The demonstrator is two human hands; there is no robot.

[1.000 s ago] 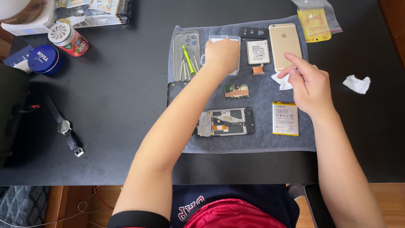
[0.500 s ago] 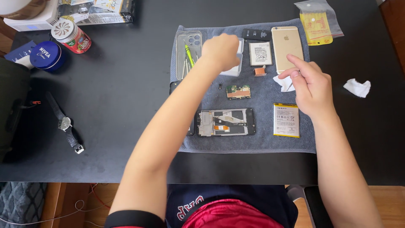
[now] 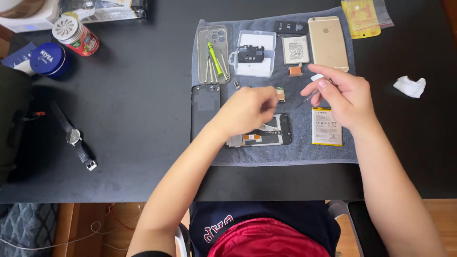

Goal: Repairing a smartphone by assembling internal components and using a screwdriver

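My left hand [image 3: 247, 109] is curled over the middle of a grey cloth mat [image 3: 285, 154], its fingertips pinched on a small green circuit board [image 3: 280, 93]. Just below it lies an opened phone frame [image 3: 266, 135]. My right hand [image 3: 342, 95] hovers to the right and grips a thin metal tool [image 3: 307, 99] that points toward the board. A white scrap [image 3: 316, 77] shows at its fingertips. A battery with a yellow edge [image 3: 326, 126] lies under that hand.
On the mat: a clear phone case with a green screwdriver [image 3: 214, 59], a clear box holding a black part [image 3: 252, 59], a white battery [image 3: 295, 50], a gold phone [image 3: 327, 43], a black back cover [image 3: 205, 109]. Off it: a watch [image 3: 76, 138], blue tin [image 3: 47, 59], crumpled tissue [image 3: 409, 86].
My left hand has pulled back from the clear box at the far side of the mat to the small board in the middle. My right hand has closed in toward it.
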